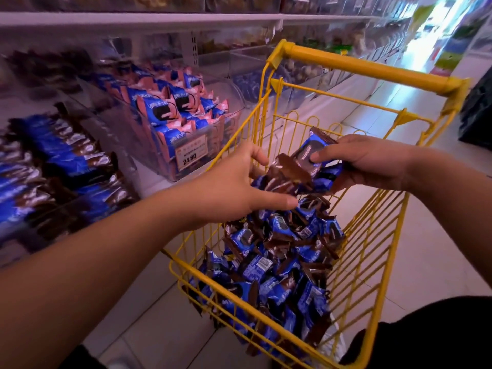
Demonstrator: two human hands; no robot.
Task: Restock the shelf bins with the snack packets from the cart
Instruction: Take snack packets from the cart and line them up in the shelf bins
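- Over a yellow cart (367, 65) in a shop aisle, the right hand (370, 162) clutches a bunch of blue snack packets (310, 153), thumb clamped on top, likely gathering a load for the shelf.
- The left hand (234, 187) reaches in with fingers spread and appears to touch the bunch's near edge; blur hides whether it grips.
- More packets (279, 265) lie heaped in the cart.
- On the left, the shelf bins (191, 153) sit partly filled, one tagged 24.80.

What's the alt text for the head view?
Both hands hold blue-and-brown snack packets above a yellow cart full of them: right hand grips a stack, left hand touches it. Clear shelf bins of packets stand left.
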